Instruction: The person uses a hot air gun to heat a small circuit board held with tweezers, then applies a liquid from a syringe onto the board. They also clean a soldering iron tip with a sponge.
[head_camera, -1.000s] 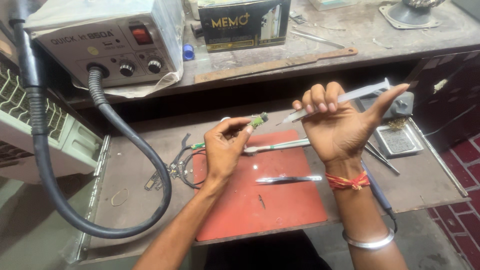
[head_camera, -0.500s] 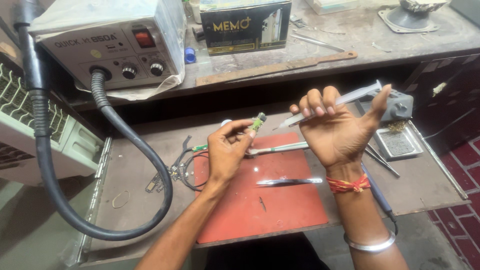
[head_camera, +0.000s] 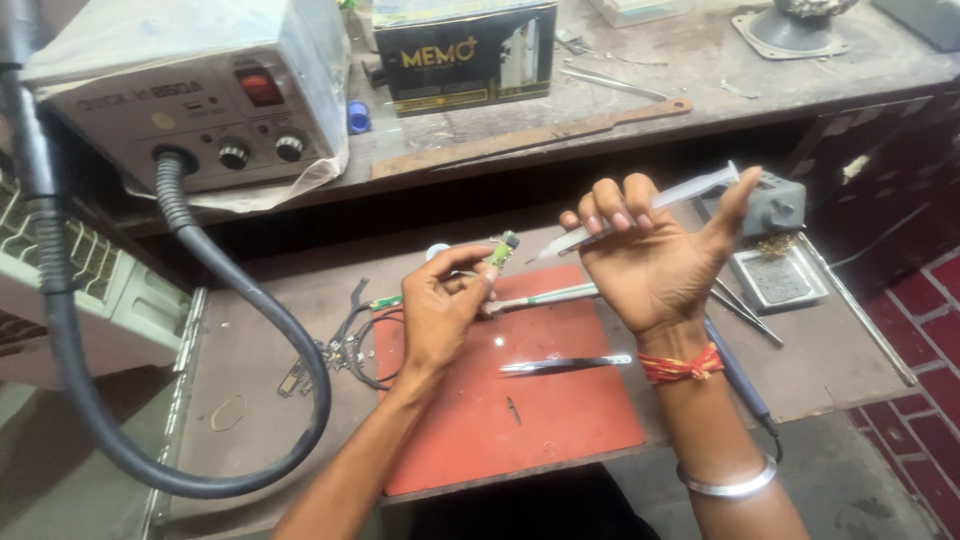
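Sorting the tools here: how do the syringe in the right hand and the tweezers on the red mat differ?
The syringe is pale, translucent plastic; the tweezers are shiny metal. The syringe is held up, tilted, in the right hand; the tweezers lie flat and untouched on the red mat. The syringe's tip points at the small green board in the left hand. Both are long and slim.

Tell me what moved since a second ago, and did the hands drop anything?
Hardly anything moved. The right hand tipped slightly, thumb now on the plunger end, keeping its grip on the syringe, whose tip points at the small green circuit board pinched in the left hand. Nothing was dropped or picked up. The tweezers on the red mat stayed put.
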